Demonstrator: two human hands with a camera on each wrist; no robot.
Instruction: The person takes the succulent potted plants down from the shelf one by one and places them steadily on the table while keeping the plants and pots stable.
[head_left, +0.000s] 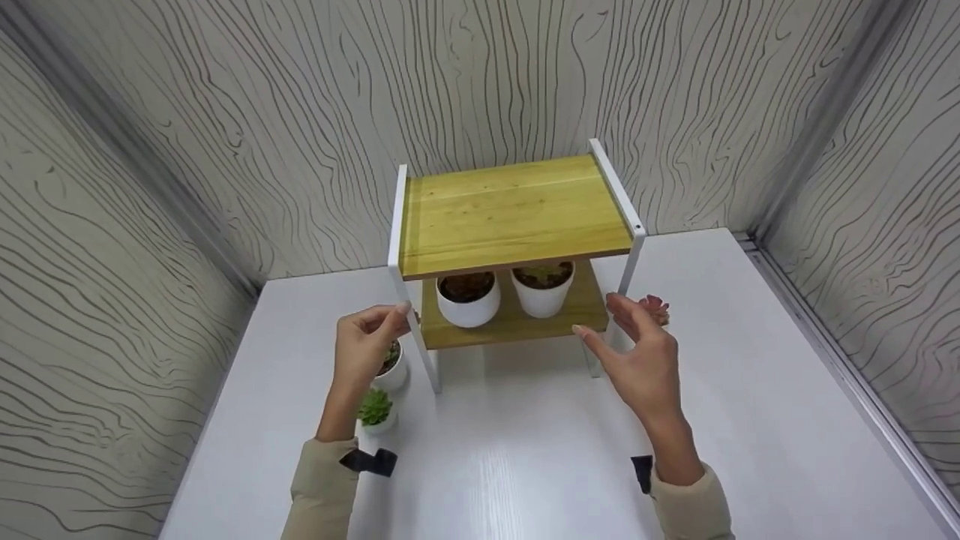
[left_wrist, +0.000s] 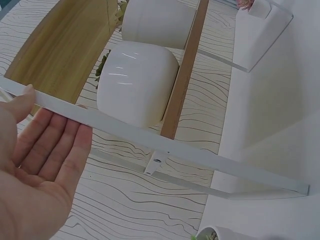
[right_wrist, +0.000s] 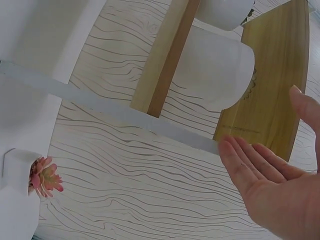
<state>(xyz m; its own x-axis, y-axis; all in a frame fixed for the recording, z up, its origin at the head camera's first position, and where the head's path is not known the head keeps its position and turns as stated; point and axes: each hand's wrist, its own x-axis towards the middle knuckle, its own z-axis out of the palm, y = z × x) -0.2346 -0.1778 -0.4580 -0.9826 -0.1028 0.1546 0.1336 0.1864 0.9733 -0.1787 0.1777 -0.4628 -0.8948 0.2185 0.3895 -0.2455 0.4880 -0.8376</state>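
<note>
A small two-tier shelf has a wooden top board (head_left: 517, 214), a lower board (head_left: 508, 330) and white legs. My left hand (head_left: 364, 349) holds its left front leg (left_wrist: 200, 157), thumb on one side and fingers on the other. At the right front leg (right_wrist: 110, 107), my right hand (right_wrist: 280, 195) touches the side with straight fingertips, its thumb held apart. Two white pots stand on the lower board: a rounded left pot (head_left: 469, 309) and a tapered right pot (head_left: 541, 301). The top board partly hides their plants.
On the white table (head_left: 510, 465), a pot with a green succulent (head_left: 375, 409) and another white pot (head_left: 393, 373) stand left of the shelf. A pink succulent (right_wrist: 46, 177) in a white pot stands to the right. Behind is a wood-grain patterned wall (head_left: 300, 112).
</note>
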